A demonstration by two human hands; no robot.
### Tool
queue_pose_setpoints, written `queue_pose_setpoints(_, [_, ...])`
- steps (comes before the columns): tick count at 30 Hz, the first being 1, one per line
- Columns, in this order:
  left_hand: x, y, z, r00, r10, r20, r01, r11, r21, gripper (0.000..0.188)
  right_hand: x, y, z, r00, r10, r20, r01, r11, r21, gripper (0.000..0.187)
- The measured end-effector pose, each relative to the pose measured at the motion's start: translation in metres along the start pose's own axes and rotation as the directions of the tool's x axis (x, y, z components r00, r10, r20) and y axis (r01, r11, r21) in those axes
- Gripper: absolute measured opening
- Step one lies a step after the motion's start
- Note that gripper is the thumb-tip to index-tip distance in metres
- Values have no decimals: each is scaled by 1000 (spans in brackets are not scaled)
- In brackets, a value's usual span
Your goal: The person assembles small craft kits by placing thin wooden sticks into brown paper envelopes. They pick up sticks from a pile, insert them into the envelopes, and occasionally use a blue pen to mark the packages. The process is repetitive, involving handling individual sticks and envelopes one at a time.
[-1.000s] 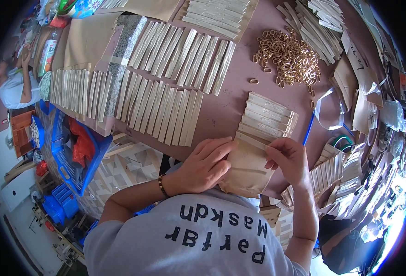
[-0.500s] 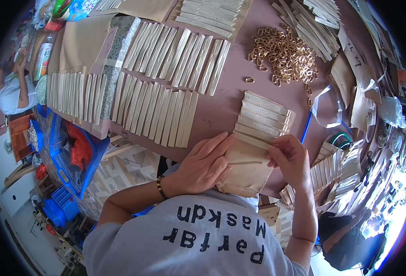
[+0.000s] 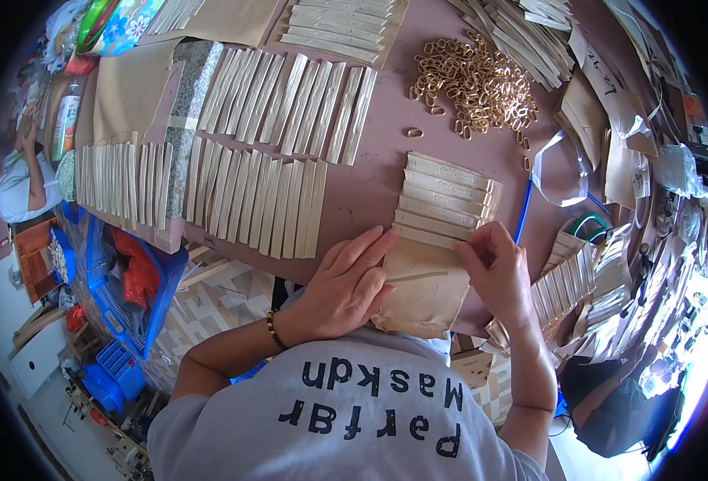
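Matt tan paper sheet; shiny gold metal rings.

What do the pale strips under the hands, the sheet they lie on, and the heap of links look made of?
Pale strips: probably faux leather or coated fabric, cream and matte, with folded edges; not certain.
Sheet: brown paper by its look, dull tan and creased, curling at the table edge under the left hand and right hand.
Links: metal apparently, gold-toned, shiny oval rings.
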State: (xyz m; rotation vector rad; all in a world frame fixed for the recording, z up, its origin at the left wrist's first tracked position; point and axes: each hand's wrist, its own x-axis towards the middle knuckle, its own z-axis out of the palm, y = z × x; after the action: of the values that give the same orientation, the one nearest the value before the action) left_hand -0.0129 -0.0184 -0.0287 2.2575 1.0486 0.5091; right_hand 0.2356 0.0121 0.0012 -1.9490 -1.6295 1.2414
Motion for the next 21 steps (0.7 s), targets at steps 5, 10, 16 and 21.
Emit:
queue_pose_setpoints(5, [0, -1, 0, 1000, 4, 0, -4, 999, -42, 30, -2, -4, 2, 997, -49, -59, 38, 985, -170, 20])
queue_pose_setpoints(10, [3, 1, -14, 995, -39, -90, 6, 942, -335, 34, -24, -3, 7, 991, -103, -86, 107, 993, 51, 20])
queue_pose_setpoints(16, [14, 13, -14, 995, -38, -88, -22, 801, -598, 47, -38, -23, 40, 944, -324, -64, 257, 599, 759, 17])
queue_pose_setpoints(21, [8, 18, -17, 987, -160, -27, 91, 688, -720, 57, -22, -10, 38, 954, -296, -48, 166, 389, 906, 16])
